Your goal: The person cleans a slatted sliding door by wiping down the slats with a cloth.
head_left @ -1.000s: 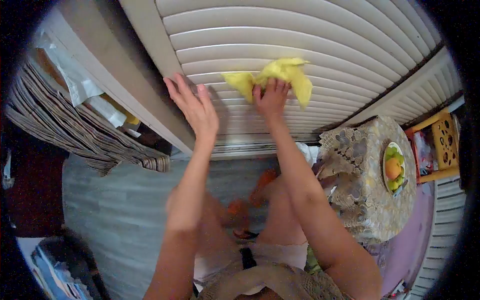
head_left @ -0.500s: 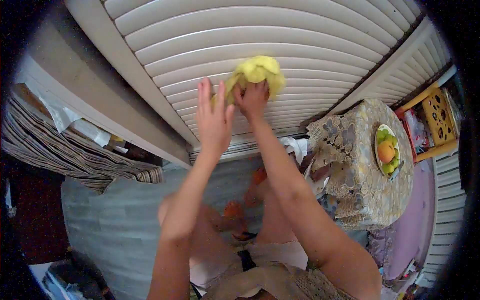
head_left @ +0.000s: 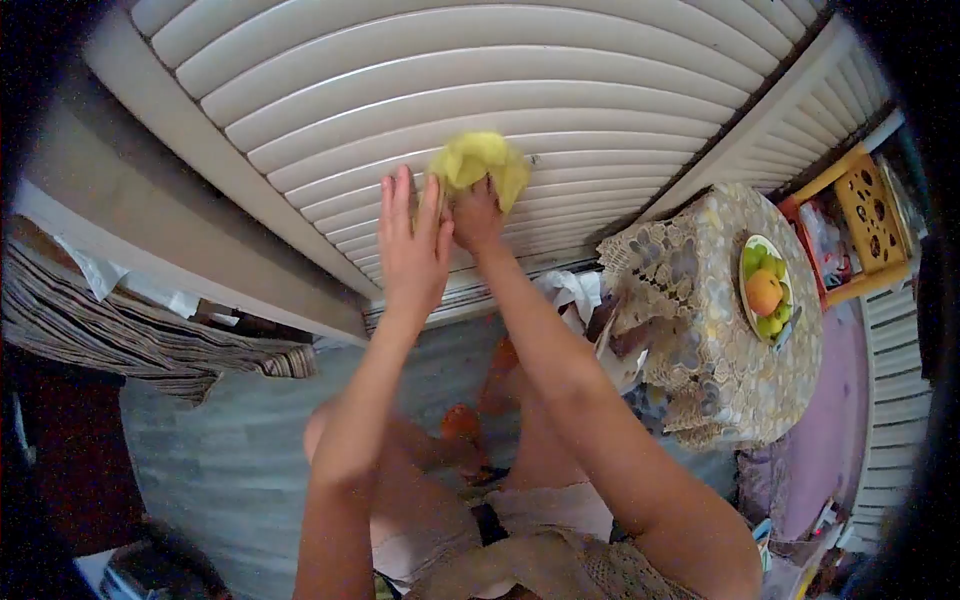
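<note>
A white louvered door panel (head_left: 400,105) fills the upper view. My right hand (head_left: 477,215) presses a crumpled yellow cloth (head_left: 482,160) on its lower slats, with the fingers bent into the cloth. Just left of it, my left hand (head_left: 413,250) is raised in front of the slats with its fingers stretched out and nothing in them. The left hand's fingertips are beside the cloth's left edge; whether they touch the slats cannot be told.
On the right, a round table with a patterned lace cloth (head_left: 700,330) bears a plate of fruit (head_left: 765,292). Behind it is a yellow-orange rack (head_left: 872,225). A striped fabric (head_left: 120,330) hangs at the left, above grey flooring (head_left: 230,440). White crumpled material (head_left: 575,292) lies near the door's base.
The right hand and yellow cloth have moved left along the slats, and the cloth has bunched up. The left hand has come off the door frame and stands closer to the right hand. The view has shifted.
</note>
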